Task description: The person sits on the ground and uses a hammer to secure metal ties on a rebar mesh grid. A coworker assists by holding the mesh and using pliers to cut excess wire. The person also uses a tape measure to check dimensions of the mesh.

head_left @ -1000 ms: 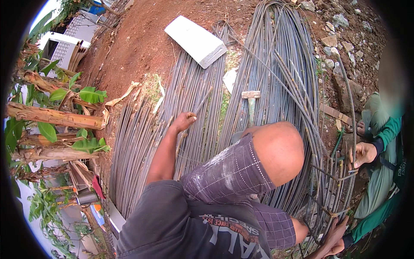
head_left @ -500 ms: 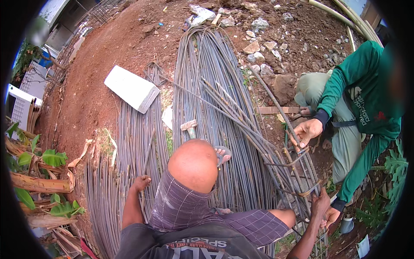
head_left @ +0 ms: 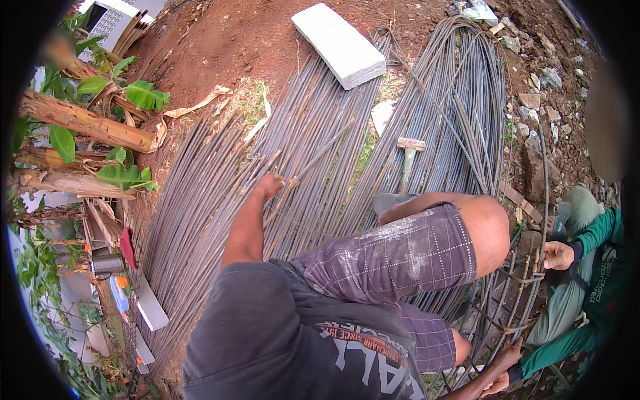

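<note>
My left hand (head_left: 271, 186) reaches out over a broad bundle of steel rods (head_left: 320, 100) on the ground. Its fingers look curled in beside some rusty rod ends; whether they grip one is unclear. At the lower right, my right hand (head_left: 509, 355) is closed on a long cage of reinforcing bars (head_left: 497, 303) with bent square ties. Right beside it, a co-worker's hand (head_left: 497, 385) is also at the cage. The co-worker's other hand (head_left: 559, 255) holds the cage's upper end. A hammer (head_left: 409, 152) with a pale handle lies on the bent rods beyond my knee.
A white block (head_left: 340, 43) rests across the far rod ends. A looped bundle of bent rods (head_left: 460, 73) lies farther right, near broken stones (head_left: 550, 78). Banana stems (head_left: 93, 123) stand at the left. The co-worker in green sleeves (head_left: 600, 233) crouches at the right.
My view has swung to the left, so the rods and cage sit farther right. My left hand has reached farther out over the rods; my right hand stays on the cage.
</note>
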Demonstrator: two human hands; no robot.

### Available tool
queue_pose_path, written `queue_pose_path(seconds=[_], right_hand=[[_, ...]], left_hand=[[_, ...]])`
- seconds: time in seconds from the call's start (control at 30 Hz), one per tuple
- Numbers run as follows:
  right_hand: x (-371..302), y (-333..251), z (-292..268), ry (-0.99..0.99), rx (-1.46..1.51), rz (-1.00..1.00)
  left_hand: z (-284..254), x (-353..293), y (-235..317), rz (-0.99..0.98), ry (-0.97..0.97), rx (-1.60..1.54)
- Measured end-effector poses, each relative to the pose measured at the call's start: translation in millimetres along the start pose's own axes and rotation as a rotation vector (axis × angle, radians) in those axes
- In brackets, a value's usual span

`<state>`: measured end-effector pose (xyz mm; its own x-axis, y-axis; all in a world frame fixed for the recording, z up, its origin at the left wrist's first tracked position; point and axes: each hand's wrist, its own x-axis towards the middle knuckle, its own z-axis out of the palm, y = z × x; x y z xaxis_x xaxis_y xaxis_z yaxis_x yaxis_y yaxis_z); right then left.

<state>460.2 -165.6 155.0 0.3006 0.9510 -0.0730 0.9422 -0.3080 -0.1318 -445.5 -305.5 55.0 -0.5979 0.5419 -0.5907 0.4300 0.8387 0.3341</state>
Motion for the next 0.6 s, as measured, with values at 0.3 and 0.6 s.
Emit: queue_pose_path(seconds=[0.3,0.6], right_hand=[[16,21,5,-0.076,0.008,0.158],[14,38,20,0.132,0.003,-0.181]], left_hand=[[97,-74,-35,-0.076,-0.208,0.511],[126,-79,33,0.221,-0.509,0.983]])
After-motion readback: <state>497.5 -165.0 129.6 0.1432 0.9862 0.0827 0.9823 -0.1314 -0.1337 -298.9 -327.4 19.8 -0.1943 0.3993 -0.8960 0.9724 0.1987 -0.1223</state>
